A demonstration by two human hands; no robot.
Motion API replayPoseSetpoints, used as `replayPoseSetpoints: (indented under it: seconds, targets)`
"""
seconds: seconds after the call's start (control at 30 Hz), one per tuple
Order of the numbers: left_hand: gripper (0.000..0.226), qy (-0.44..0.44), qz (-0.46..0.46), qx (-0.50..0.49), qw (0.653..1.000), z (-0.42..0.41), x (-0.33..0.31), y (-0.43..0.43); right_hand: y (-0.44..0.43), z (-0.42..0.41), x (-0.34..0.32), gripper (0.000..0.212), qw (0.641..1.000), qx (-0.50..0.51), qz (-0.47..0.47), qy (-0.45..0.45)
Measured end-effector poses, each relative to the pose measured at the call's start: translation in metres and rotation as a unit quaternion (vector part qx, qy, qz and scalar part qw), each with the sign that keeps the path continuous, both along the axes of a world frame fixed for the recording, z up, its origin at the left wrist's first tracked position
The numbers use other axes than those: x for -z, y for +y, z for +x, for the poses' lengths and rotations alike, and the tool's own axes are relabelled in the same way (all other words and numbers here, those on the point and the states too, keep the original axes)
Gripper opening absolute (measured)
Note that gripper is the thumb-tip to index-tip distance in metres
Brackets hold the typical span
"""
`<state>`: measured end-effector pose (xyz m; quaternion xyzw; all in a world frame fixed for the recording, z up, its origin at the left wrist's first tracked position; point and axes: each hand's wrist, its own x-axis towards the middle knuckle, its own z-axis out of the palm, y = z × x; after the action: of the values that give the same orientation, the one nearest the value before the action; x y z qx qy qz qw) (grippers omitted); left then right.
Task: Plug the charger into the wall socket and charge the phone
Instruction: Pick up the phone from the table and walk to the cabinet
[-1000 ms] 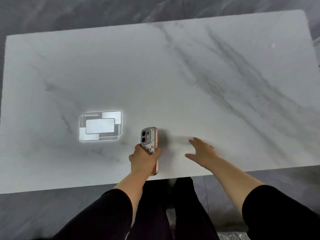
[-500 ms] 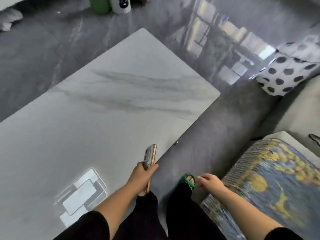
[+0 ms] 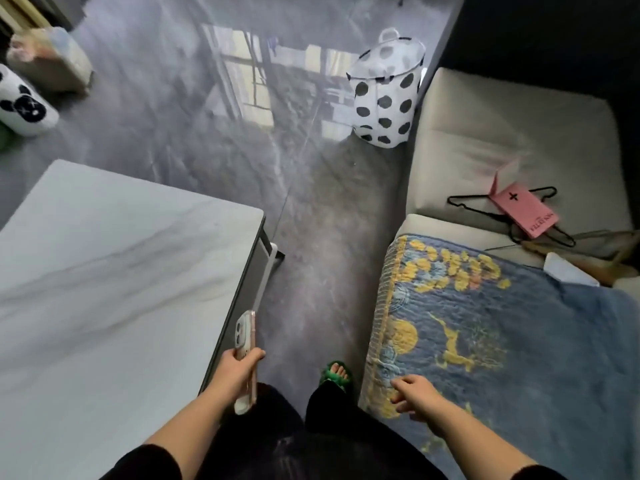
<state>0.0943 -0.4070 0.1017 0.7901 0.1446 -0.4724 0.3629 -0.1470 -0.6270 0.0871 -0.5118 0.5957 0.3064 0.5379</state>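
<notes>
My left hand (image 3: pixel 239 370) grips a phone (image 3: pixel 245 336) in a pale case with a pink rim, held upright with its camera side toward me, just off the right edge of the white marble table (image 3: pixel 104 271). My right hand (image 3: pixel 415 393) holds nothing; its fingers are spread and rest over the front edge of a blue and yellow blanket (image 3: pixel 502 341) on the sofa. No charger, cable or wall socket shows in this view.
A beige sofa (image 3: pixel 485 133) runs along the right, with a black hanger (image 3: pixel 485 209) and a pink card (image 3: pixel 526 209) on it. A polka-dot basket (image 3: pixel 384 98) stands on the glossy grey floor ahead. A panda-print item (image 3: pixel 20 105) sits far left. My foot in a green slipper (image 3: pixel 336 374) is between table and sofa.
The view has swung right, away from the table toward the sofa and floor. The phone has left the tabletop and hangs off its edge. My right hand moved from table to blanket.
</notes>
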Motion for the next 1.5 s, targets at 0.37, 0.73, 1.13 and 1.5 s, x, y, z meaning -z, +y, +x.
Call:
replayPoseSetpoints:
  seconds: [0.37,0.73,1.13,1.5]
  targets:
    - [0.08,-0.05,0.013,0.028,0.998,0.133,-0.004,-0.147,-0.157,0.209,-0.018,0.016,0.98,0.059,-0.051,-0.184]
    - [0.072,0.007,-0.045,0.03,0.999,0.285,-0.006,-0.289,-0.307,0.321,-0.026,0.012,0.988,0.031,-0.104,-0.106]
    - [0.069,-0.035,-0.02,-0.141,0.989,0.45,-0.003,-0.408,-0.5,0.555,-0.002,0.021,0.971,-0.195,-0.106,-0.084]
    - [0.057,-0.042,0.055,-0.443,0.894,0.527,-0.013,-0.341,-0.394,0.891,-0.013,0.02,0.834,-0.527,-0.025,-0.16]
